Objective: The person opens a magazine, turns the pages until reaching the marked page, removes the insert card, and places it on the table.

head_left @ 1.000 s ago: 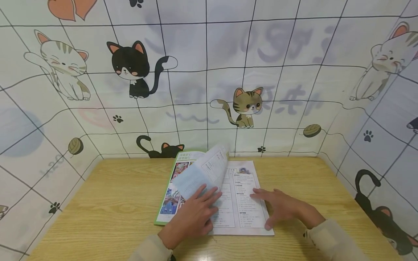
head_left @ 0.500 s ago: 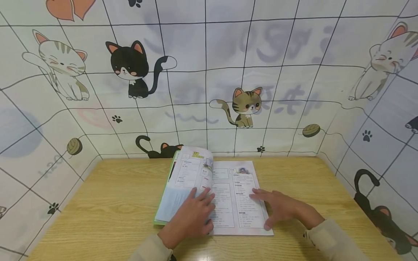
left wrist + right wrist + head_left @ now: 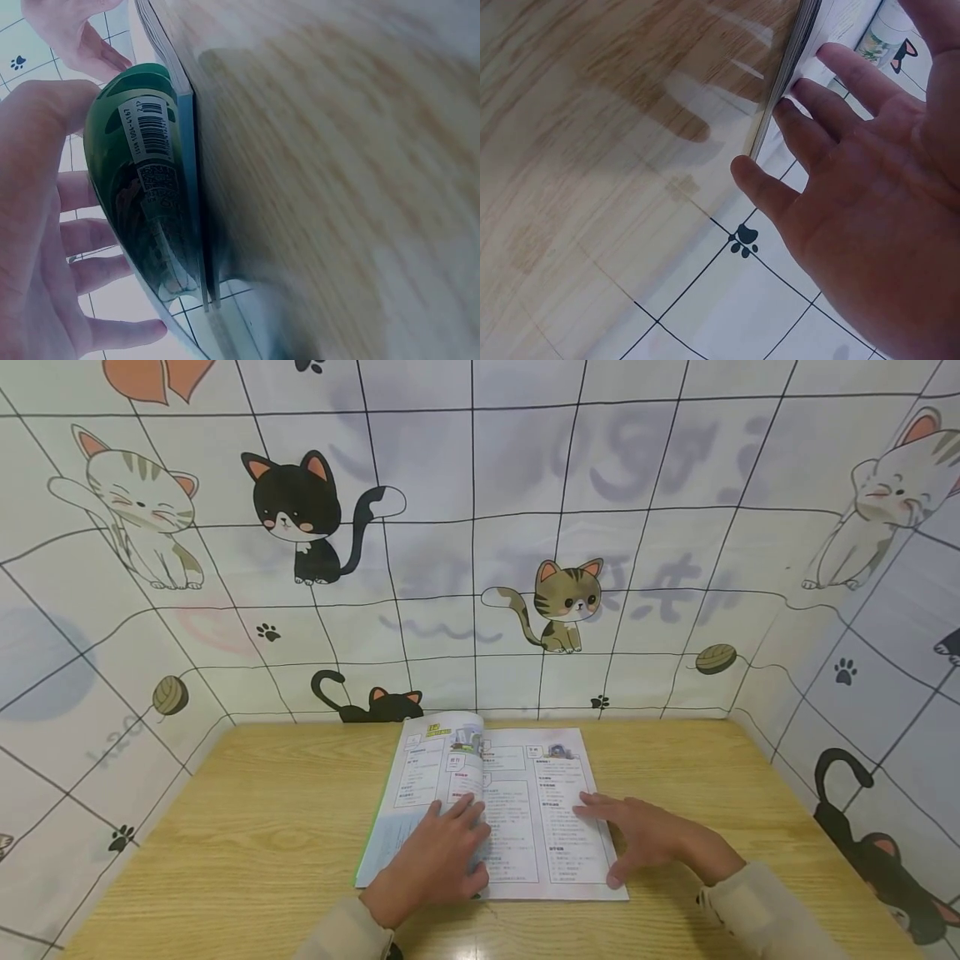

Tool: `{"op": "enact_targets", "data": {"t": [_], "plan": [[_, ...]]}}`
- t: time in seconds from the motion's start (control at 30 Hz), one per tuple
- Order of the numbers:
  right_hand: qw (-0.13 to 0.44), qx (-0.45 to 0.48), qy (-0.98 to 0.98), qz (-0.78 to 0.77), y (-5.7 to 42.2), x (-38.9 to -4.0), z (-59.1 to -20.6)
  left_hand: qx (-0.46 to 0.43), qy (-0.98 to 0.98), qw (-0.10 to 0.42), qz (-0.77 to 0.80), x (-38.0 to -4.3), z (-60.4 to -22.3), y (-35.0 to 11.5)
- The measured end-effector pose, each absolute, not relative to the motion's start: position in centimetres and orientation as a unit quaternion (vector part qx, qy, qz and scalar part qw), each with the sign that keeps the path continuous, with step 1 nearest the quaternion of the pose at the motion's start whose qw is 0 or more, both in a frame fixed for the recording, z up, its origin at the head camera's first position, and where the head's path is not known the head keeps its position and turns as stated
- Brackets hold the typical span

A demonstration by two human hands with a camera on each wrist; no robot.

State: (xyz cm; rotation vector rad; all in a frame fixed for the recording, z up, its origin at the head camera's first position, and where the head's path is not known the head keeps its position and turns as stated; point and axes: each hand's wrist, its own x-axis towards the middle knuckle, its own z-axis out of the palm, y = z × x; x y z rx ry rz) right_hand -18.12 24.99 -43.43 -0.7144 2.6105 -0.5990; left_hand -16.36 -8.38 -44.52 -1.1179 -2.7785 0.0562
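Observation:
An open magazine [image 3: 510, 852] lies on the wooden table, printed text filling both pages. My left hand [image 3: 442, 852] rests on the lower left page near the spine, its fingers extended. In the left wrist view that hand [image 3: 45, 225] has spread fingers beside the magazine's bowed green back cover [image 3: 142, 195], which bears a barcode. On the right page, my right hand [image 3: 645, 835] touches the outer edge with its fingertips, the thumb lying near the lower corner. Seen from the right wrist, the fingers of my right hand [image 3: 870, 187] reach the page edges.
The wooden table [image 3: 247, 843] meets a white cloth backdrop [image 3: 442, 552] with grid lines and cartoon cats behind the magazine. The same backdrop rises at the left and right sides. Beige sleeves [image 3: 765, 910] cover both forearms.
The lifted page has swung over to the left and settled nearly flat, covering the colourful pictures. My left hand has shifted slightly left with it; my right hand has stayed in place.

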Motion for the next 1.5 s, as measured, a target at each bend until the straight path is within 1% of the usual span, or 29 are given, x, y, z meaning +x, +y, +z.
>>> {"op": "enact_targets", "data": {"t": [0.17, 0.57, 0.77, 1.13, 1.3, 1.5], "plan": [[0.183, -0.248, 0.927, -0.213, 25.0, -18.4, -43.5, -0.371, -0.926, 0.067, 0.014, -16.4, -44.5, -8.4], [0.178, -0.256, 0.928, -0.204, 24.8, -18.4, -43.2, -0.365, -0.928, 0.077, 0.015, -16.2, -44.6, -8.2], [0.176, -0.248, 0.929, -0.210, 24.7, -18.5, -43.0, -0.353, -0.933, 0.070, 0.014, -16.2, -44.7, -7.9], [0.159, -0.272, 0.930, -0.189, 24.4, -18.9, -42.5, -0.355, -0.931, 0.077, 0.019, -16.1, -44.7, -7.8], [0.173, -0.279, 0.919, -0.216, 24.5, -19.1, -42.3, -0.356, -0.931, 0.076, 0.022, -16.2, -44.6, -8.0], [0.188, -0.277, 0.909, -0.249, 25.2, -19.6, -42.1, -0.366, -0.925, 0.096, 0.024, -16.2, -44.5, -8.2]]}}
